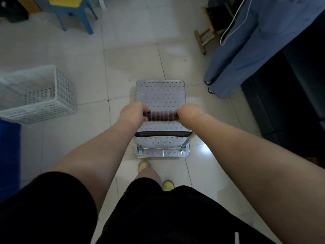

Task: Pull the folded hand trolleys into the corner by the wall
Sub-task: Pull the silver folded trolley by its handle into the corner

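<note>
Both hands (133,113) on trolley (161,95) grip (162,116)

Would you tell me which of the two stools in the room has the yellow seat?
The blue-legged stool at far left has it; the bare wooden stool stands by the blue cloth.

No lettering, label, brand mark or number can be read anywhere here: not on the trolley's metal deck (161,95) at twelve o'clock, the handle grip (162,116), or the white crate (37,95) out at nine o'clock.
</note>
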`<state>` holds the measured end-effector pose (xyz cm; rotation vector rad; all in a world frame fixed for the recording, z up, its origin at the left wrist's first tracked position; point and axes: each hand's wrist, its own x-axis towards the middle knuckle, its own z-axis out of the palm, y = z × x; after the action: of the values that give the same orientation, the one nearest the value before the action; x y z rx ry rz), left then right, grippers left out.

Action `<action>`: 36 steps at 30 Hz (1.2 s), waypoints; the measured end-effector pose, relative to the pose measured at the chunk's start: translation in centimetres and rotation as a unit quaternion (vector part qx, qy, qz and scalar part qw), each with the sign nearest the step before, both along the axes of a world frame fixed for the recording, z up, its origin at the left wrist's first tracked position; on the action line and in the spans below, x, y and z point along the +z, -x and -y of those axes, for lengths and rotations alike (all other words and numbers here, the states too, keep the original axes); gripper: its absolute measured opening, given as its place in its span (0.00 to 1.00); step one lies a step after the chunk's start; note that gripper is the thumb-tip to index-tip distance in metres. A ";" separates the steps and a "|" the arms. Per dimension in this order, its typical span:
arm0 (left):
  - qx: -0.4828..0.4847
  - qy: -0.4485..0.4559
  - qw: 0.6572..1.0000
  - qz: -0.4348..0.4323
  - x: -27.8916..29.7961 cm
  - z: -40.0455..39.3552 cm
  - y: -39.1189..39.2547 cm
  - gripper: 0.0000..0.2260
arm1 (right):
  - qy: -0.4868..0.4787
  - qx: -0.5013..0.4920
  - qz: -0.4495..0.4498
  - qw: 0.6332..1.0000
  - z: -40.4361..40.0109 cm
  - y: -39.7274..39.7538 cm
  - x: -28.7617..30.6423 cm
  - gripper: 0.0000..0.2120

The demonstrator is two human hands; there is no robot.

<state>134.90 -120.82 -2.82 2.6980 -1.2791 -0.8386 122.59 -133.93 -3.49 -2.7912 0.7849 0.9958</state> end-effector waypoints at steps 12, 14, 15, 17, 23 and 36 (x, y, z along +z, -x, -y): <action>-0.052 -0.004 0.998 -0.022 -0.7 16.1 -17.1 0.11 | 0.005 -0.041 0.009 0.999 15.3 -16.0 -0.5 0.06; -0.059 -0.002 0.998 -0.022 -0.8 18.7 -19.6 0.10 | 0.011 -0.038 0.017 0.999 17.8 -18.3 -0.7 0.07; -0.061 0.001 0.998 -0.020 -0.9 20.0 -20.8 0.10 | 0.009 -0.040 0.017 0.999 19.1 -19.4 -0.6 0.07; -0.064 0.003 0.998 -0.017 -0.9 22.6 -23.3 0.10 | 0.007 -0.038 0.017 0.999 21.8 -21.8 -0.5 0.08; -0.054 -0.011 0.998 -0.020 -0.6 31.7 -30.8 0.10 | 0.002 -0.026 0.018 0.999 30.5 -29.1 -0.3 0.09; -0.029 0.006 0.999 -0.032 -0.4 50.4 -45.1 0.12 | 0.008 -0.051 -0.001 0.999 49.0 -44.0 0.4 0.09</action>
<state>180.04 -171.26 -3.19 2.6131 -1.3490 -0.9129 166.57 -182.96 -3.10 -2.7324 0.9290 0.9800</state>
